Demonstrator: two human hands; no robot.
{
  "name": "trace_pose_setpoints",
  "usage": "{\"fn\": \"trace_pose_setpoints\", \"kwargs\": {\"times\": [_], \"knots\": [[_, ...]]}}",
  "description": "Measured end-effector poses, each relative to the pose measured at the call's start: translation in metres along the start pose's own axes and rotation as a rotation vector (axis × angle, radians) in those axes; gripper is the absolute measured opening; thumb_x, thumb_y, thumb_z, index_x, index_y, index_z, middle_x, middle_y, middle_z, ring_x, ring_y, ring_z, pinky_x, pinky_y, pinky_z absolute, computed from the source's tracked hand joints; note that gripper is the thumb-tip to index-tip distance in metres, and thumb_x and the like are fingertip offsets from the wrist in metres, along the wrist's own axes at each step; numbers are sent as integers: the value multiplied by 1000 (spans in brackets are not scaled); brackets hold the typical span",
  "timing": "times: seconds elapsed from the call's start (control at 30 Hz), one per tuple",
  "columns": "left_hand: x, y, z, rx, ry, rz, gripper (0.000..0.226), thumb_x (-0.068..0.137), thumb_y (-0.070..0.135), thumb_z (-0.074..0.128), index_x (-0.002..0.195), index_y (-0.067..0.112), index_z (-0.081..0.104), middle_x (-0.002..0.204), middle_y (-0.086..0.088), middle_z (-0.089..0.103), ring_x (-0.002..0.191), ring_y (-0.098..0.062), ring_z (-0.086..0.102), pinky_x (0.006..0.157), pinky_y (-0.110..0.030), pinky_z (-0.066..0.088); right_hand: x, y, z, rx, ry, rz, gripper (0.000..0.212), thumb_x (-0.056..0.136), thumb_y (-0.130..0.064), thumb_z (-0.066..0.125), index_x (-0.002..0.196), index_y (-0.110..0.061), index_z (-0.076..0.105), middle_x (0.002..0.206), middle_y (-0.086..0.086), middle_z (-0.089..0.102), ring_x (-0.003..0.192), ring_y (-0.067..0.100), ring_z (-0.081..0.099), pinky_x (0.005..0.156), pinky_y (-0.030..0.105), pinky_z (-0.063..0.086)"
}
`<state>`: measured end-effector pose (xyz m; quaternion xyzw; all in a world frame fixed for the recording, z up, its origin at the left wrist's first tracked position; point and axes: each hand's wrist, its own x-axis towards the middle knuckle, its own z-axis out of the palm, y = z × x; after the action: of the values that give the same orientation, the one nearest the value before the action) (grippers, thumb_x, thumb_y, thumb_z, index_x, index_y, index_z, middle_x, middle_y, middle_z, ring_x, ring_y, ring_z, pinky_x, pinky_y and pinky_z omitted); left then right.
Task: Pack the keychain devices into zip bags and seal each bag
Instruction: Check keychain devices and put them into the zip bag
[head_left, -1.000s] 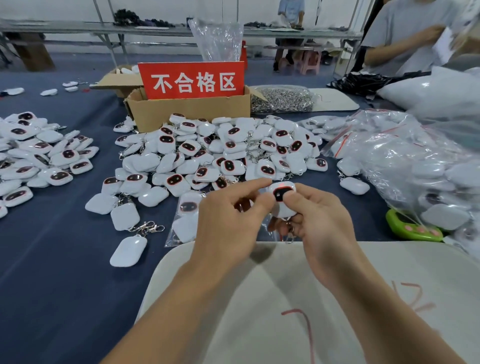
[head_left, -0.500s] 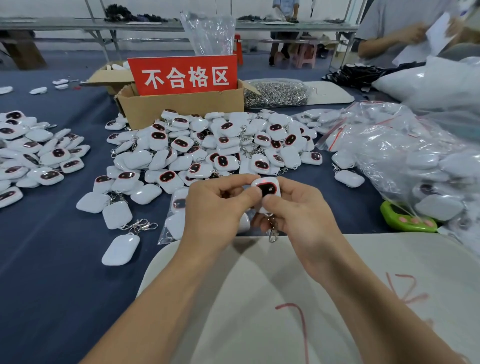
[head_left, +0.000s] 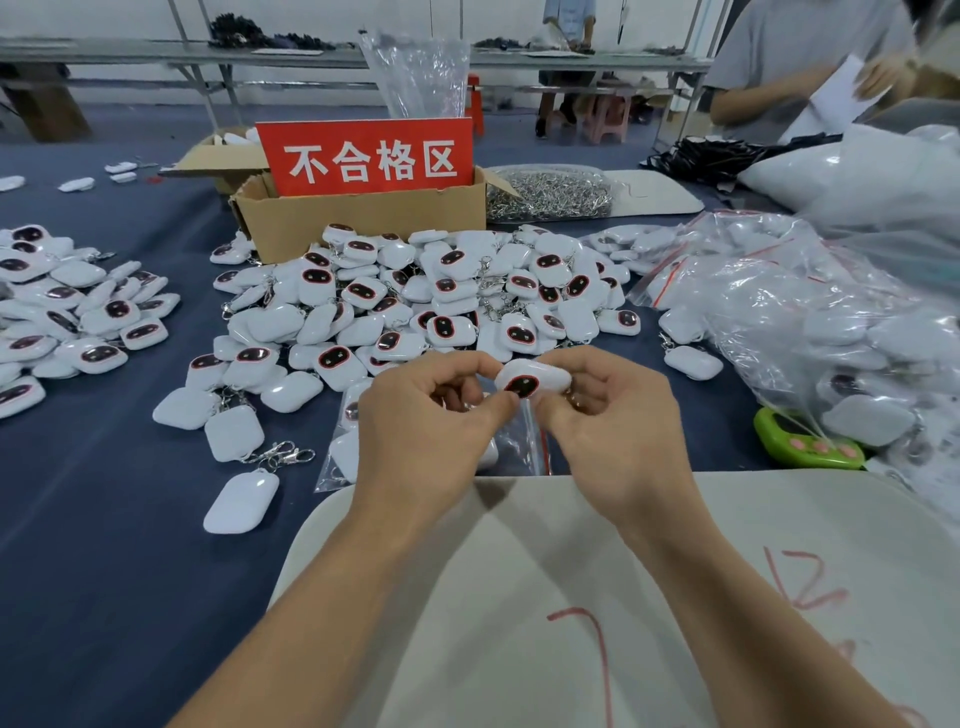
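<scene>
Keychain device (head_left: 530, 378): white, dark face toward the camera, held above the table (head_left: 104, 545) between both hands.
Left hand (head_left: 431, 431): fingers pinching its left end.
Right hand (head_left: 618, 431): fingers curled round its right side.
Zip bag (head_left: 522, 441): lying below the hands.

white keychain devices (head_left: 415, 291), navy tablecloth (head_left: 104, 519), red sign (head_left: 366, 156)

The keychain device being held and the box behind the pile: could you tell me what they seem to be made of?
Keychain device: likely moulded plastic, glossy white shell with highlights, dark shiny face window. Box: brown cardboard, probably corrugated; matte, with folded flaps.
</scene>
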<state>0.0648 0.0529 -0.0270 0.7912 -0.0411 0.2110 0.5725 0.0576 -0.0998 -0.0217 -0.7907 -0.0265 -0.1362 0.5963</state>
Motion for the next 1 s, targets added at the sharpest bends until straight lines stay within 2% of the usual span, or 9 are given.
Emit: {"fn": "trace_pose_setpoints", "kwargs": {"times": [0.1, 0.23, 0.3, 0.37, 0.5, 0.67, 0.8, 0.9, 1.0], "knots": [[-5, 3, 2, 117, 25, 47, 29, 71, 18, 88, 81, 42, 76, 70, 26, 62, 62, 3, 52, 61, -7, 38, 1, -2, -3, -14, 57, -52, 33, 83, -3, 75, 88, -35, 76, 81, -16, 77, 76, 7, 73, 72, 19, 57], [-9, 7, 2, 128, 19, 81, 29, 77, 19, 87, 92, 44, 81, 81, 39, 69, 77, 12, 62, 69, -3, 40, -3, -3, -2, -63, 64, -111, 40, 84, 1, 75, 87, -39, 76, 79, -16, 76, 74, 8, 73, 76, 27, 60], [-9, 8, 1, 100, -12, 52, 34, 78, 18, 86, 85, 51, 78, 78, 36, 70, 71, 8, 63, 65, -3, 41, -3, -2, -2, -55, 59, -114, 38, 84, 2, 75, 85, -36, 77, 79, -16, 76, 74, 7, 73, 75, 27, 60], [-8, 10, 1, 69, -34, 41, 40, 80, 17, 84, 78, 55, 74, 72, 30, 70, 63, 7, 61, 61, -3, 41, -5, -2, -2, -93, 83, -146, 37, 85, 2, 75, 91, -35, 78, 82, -18, 76, 77, 2, 72, 73, 16, 56], [-2, 11, 0, -179, -104, -124, 21, 87, 16, 79, 85, 37, 82, 73, 7, 76, 64, -10, 67, 64, -20, 54, -7, -3, -6, -222, 82, -270, 59, 81, 4, 75, 122, -38, 73, 109, -25, 69, 98, -10, 61, 88, 1, 41], [0, 11, 0, -412, -125, -258, 17, 95, 16, 70, 102, 28, 80, 70, -4, 73, 58, -13, 62, 58, -18, 48, -3, -1, -5, -146, 34, -190, 34, 84, -14, 82, 105, -41, 80, 89, -18, 76, 84, 10, 68, 85, 27, 56], [-3, 12, -1, -362, -152, -130, 15, 82, 39, 74, 92, 33, 84, 63, -1, 65, 62, -10, 56, 62, -20, 46, -2, -1, -5, -63, -4, -196, 15, 90, -24, 77, 93, -39, 80, 82, -11, 77, 77, 12, 69, 76, 31, 57], [-2, 11, -2, -290, -148, -46, 13, 86, 34, 74, 84, 44, 82, 59, 9, 62, 58, -6, 52, 59, -20, 45, -1, -2, -4, 13, -47, -132, 8, 90, -35, 73, 91, -37, 80, 79, -2, 77, 76, 26, 70, 70, 40, 58], [0, 9, -3, -254, -119, -26, 18, 89, 32, 73, 77, 42, 81, 51, 12, 54, 52, -2, 45, 54, -15, 41, 0, -1, 0, 54, -87, -95, 13, 88, -35, 70, 88, -27, 81, 79, 9, 76, 79, 39, 68, 74, 53, 57]]}}
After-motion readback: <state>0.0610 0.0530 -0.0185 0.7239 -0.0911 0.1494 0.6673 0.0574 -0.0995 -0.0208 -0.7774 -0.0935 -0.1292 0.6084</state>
